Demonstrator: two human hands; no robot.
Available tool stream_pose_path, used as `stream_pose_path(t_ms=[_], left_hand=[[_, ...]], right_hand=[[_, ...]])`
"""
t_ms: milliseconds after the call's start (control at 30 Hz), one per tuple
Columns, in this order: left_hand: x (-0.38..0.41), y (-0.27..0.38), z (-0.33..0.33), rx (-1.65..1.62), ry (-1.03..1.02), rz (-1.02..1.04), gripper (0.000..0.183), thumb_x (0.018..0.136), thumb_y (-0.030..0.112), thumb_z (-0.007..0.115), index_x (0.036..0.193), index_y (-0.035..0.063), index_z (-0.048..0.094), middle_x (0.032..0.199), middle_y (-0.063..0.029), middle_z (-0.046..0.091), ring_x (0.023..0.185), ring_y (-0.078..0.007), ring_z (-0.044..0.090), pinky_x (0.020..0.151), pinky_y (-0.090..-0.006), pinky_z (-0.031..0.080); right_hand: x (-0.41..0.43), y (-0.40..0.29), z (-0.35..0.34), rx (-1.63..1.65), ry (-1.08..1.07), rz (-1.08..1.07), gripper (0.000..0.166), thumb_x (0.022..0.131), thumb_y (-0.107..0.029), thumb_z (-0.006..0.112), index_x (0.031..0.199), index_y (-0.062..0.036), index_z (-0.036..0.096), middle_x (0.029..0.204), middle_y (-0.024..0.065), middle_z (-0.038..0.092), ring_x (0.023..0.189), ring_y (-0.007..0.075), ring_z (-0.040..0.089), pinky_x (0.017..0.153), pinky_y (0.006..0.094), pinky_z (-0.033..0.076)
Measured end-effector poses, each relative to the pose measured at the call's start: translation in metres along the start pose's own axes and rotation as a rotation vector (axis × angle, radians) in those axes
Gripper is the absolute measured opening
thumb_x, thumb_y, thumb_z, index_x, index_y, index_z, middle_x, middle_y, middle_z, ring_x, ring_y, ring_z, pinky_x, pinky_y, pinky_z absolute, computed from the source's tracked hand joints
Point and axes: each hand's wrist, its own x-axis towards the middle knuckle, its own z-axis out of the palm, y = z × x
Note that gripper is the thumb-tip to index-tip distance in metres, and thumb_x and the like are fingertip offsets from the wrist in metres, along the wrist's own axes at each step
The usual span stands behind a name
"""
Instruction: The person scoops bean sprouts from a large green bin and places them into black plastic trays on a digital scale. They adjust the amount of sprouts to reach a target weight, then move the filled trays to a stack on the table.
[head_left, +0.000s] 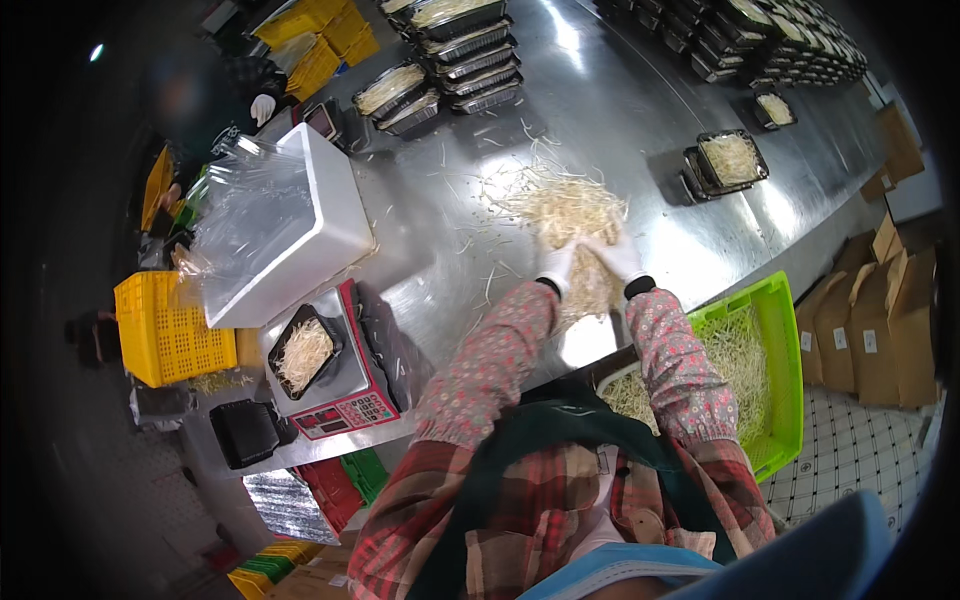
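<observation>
A loose heap of pale bean sprouts (574, 206) lies on the steel table (420, 180) before me. My left hand (559, 264), in a white glove, presses into the near left side of the heap. Beside it my right hand (616, 255), gloved too, holds the right side, and the two nearly touch. Fingers of both are blurred and partly buried in sprouts. More sprouts show between and below my wrists. At left, a black plastic tray of sprouts (306, 354) rests on a red-framed digital scale (337, 412).
A white foam box with clear plastic (330, 195) stands left, near a co-worker's gloved hand (262, 109). Filled trays (480, 67) are stacked at the back; others (731, 159) sit right. A green crate of sprouts (784, 375) is by my right arm. Empty black trays (244, 433) lie near left.
</observation>
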Motion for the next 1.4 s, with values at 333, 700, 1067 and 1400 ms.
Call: stream_pose_path(t_ms=[333, 700, 1067, 1400], left_hand=[[-0.065, 0.115, 0.004, -0.255, -0.162, -0.128, 0.069, 0.081, 0.015, 0.073, 0.139, 0.0016, 0.038, 0.121, -0.0122, 0.058, 0.114, -0.0225, 0.055, 0.097, -0.0384, 0.046], [-0.072, 0.08, -0.191, -0.384, -0.074, -0.175, 0.02, 0.084, 0.003, 0.064, 0.104, 0.0006, 0.063, 0.097, -0.0091, 0.068, 0.085, -0.0216, 0.067, 0.073, -0.0349, 0.055], [-0.085, 0.033, -0.311, -0.146, 0.22, -0.12, 0.012, 0.087, 0.005, 0.062, 0.096, -0.0017, 0.062, 0.09, -0.0092, 0.065, 0.078, -0.0198, 0.065, 0.066, -0.0322, 0.055], [-0.099, 0.033, -0.327, -0.013, 0.221, 0.107, 0.052, 0.087, -0.001, 0.061, 0.136, 0.0029, 0.042, 0.117, -0.0088, 0.061, 0.099, -0.0179, 0.061, 0.079, -0.0272, 0.053]], right_hand=[[-0.025, -0.107, -0.086, 0.912, -0.079, 0.127, 0.048, 0.083, -0.014, 0.071, 0.126, -0.0016, 0.053, 0.117, 0.0061, 0.063, 0.103, 0.0149, 0.061, 0.091, 0.0275, 0.047], [-0.05, -0.082, 0.028, 0.817, -0.311, 0.355, 0.035, 0.086, -0.014, 0.065, 0.119, -0.0052, 0.057, 0.11, 0.0026, 0.064, 0.103, 0.0136, 0.059, 0.087, 0.0275, 0.047], [-0.052, -0.04, 0.019, 0.252, -0.136, 0.175, 0.038, 0.085, -0.02, 0.07, 0.117, -0.002, 0.06, 0.107, 0.0112, 0.066, 0.096, 0.0237, 0.063, 0.084, 0.0357, 0.053], [-0.079, -0.107, 0.102, -0.845, -0.271, -0.22, 0.063, 0.08, -0.052, 0.067, 0.135, -0.0262, 0.05, 0.15, 0.0098, 0.034, 0.14, 0.0333, 0.025, 0.111, 0.06, 0.017]])
